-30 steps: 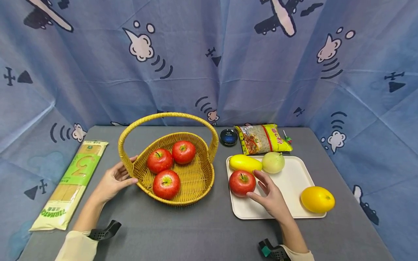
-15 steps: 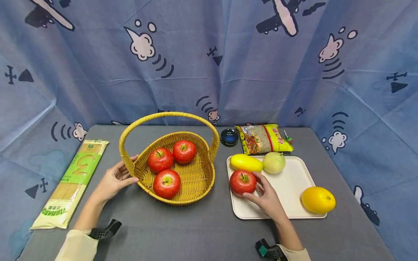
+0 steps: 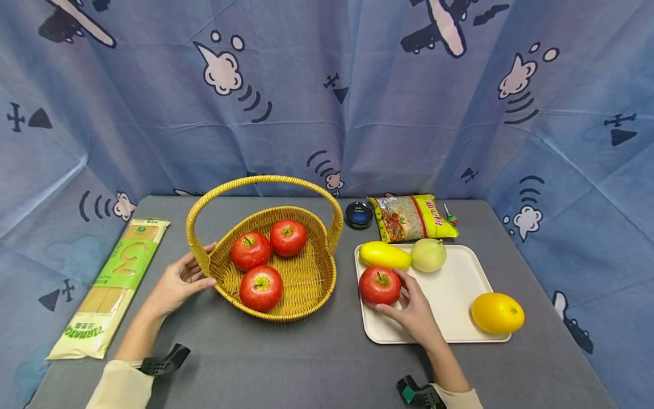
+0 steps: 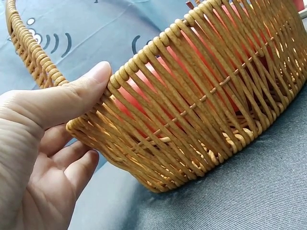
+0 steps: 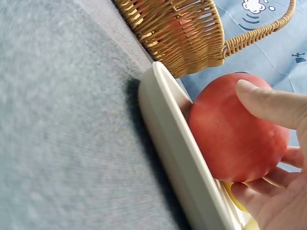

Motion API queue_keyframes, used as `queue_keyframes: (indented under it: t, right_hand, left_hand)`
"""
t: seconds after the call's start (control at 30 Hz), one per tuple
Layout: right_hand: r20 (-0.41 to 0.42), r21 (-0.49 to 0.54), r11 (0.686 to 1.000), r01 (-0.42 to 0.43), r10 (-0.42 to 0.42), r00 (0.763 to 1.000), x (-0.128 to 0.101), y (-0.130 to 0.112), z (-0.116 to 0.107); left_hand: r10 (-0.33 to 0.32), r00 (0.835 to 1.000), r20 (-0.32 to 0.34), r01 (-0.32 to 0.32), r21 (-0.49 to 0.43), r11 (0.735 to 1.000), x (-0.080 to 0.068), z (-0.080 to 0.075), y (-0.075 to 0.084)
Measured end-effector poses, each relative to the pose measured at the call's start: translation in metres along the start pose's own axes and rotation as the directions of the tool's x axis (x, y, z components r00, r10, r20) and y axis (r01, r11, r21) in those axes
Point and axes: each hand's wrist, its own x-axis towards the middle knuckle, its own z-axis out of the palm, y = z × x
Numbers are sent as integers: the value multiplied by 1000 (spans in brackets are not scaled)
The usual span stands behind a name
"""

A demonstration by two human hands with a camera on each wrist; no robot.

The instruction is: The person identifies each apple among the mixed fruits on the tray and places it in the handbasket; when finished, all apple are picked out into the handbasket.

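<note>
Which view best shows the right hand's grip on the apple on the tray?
The right wrist view: thumb and fingers of the right hand wrap the apple close up. The head view shows it small; the left wrist view not at all.

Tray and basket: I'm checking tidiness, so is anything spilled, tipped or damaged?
Nothing stands out. The basket sits upright holding three apples, and the tray lies flat. The right hand grips a fourth apple; the left hand holds the basket's rim.

Grey felt-covered counter (image 3: 306, 363); blue cloth backdrop (image 3: 327, 102) on far, left and right sides, printed with airplanes and clouds; even light.
</note>
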Motion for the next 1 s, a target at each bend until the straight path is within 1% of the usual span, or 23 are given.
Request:
queue_keyframes:
  t: [0.2, 0.33, 0.43, 0.57, 0.67, 0.77, 0.9, 1.0]
  right_hand:
    - [-44, -67, 997, 46, -49, 998, 0, 5, 2]
    - [-64, -74, 994, 84, -88, 994, -1, 2, 1]
    - [-66, -43, 992, 115, -118, 991, -2, -2, -1]
    - [-59, 29, 982, 188, -187, 981, -3, -14, -1]
    - [-34, 91, 963, 253, -251, 967, -3, -28, 0]
    - [14, 135, 945, 298, -303, 953, -2, -41, 3]
    - [95, 166, 933, 320, -339, 936, 2, -56, 10]
    - [150, 163, 933, 322, -346, 926, 7, -66, 18]
  left_hand:
    - [-3, 1000, 0, 3, 2, 1000, 0, 1, 0]
    - [-7, 1000, -3, 7, 0, 1000, 0, 2, 1]
    - [-7, 1000, -4, 7, 2, 1000, 0, 2, 1]
    - [-1, 1000, -5, 1, 8, 1000, 0, 2, 1]
    - [2, 1000, -6, -2, 11, 1000, 0, 1, 1]
    - [0, 1000, -4, 0, 11, 1000, 0, 1, 1]
    - [-3, 1000, -3, 3, 11, 1000, 0, 1, 1]
    - [-3, 1000, -5, 4, 8, 1000, 0, 1, 1]
